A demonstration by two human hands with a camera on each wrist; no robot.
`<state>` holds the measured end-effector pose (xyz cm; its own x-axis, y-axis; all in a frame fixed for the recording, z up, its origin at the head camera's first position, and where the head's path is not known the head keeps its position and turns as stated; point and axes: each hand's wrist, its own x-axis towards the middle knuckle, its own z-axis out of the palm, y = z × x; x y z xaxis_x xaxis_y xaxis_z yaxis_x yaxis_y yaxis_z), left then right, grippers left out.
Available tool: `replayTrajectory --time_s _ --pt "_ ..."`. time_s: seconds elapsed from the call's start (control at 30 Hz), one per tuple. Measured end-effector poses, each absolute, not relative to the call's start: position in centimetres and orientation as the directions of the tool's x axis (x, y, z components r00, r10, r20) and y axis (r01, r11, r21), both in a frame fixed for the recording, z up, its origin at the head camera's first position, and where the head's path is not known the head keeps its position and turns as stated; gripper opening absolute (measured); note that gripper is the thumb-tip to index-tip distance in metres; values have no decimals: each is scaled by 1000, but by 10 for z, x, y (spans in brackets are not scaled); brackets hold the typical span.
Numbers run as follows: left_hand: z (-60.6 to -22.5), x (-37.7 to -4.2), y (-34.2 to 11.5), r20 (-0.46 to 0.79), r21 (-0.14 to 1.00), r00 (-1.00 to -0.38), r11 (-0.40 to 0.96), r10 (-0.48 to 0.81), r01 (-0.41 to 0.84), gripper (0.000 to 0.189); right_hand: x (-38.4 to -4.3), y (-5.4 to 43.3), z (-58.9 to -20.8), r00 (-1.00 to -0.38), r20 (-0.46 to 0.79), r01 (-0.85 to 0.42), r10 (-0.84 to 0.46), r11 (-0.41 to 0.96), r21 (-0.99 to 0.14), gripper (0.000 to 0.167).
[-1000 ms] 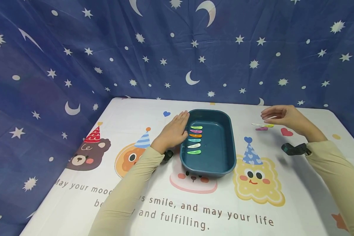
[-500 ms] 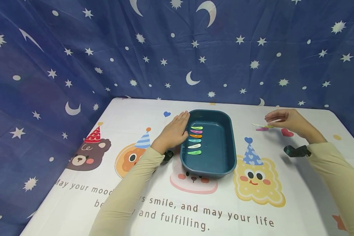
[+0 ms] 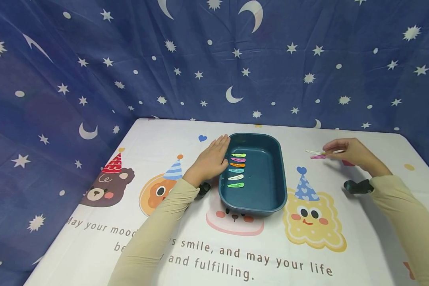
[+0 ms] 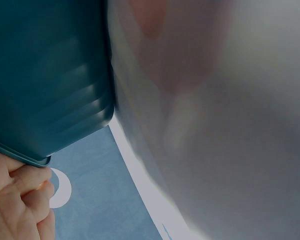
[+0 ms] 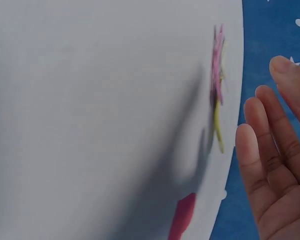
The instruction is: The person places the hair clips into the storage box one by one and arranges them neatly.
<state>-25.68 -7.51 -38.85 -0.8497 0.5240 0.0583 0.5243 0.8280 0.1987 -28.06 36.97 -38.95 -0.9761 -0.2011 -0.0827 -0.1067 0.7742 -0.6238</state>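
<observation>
My left hand [image 3: 209, 161] rests on the left rim of a dark teal plastic basin [image 3: 266, 186], fingers extended along the edge. In the left wrist view its fingertips [image 4: 35, 177] lie right at the rim. Inside the basin, several snap hair clips lie in a column along the left: yellow-green, pink, orange [image 3: 237, 165], blue, white and green [image 3: 235, 185]. My right hand [image 3: 354, 154] hovers low at the right, fingertips by a small group of clips: white [image 3: 312, 152], pink [image 3: 318, 157] and yellow [image 5: 218, 127]. In the right wrist view a gap shows between thumb and fingers, with nothing between them.
The table wears a white cloth [image 3: 296, 262] with cartoon animals, a biscuit figure and lettering. A dark blue curtain [image 3: 186, 91] with stars and moons hangs behind and at the left. Dark camera mounts [image 3: 358, 186] sit at both wrists.
My right hand has come down toward the clips at the right, its thumb and fingers drawing closer together and now covering the yellow one. The left hand and basin have stayed put.
</observation>
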Motion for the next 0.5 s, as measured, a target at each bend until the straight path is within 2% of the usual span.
replayTrajectory --time_s 0.23,0.5 --pt "-388 -256 -75 52 204 -851 828 523 522 68 -282 369 -395 -978 -113 -83 -177 820 -567 39" --pt "-389 -257 -75 52 203 -851 829 522 521 68 -281 367 -394 -976 -125 -71 -176 808 -584 38"
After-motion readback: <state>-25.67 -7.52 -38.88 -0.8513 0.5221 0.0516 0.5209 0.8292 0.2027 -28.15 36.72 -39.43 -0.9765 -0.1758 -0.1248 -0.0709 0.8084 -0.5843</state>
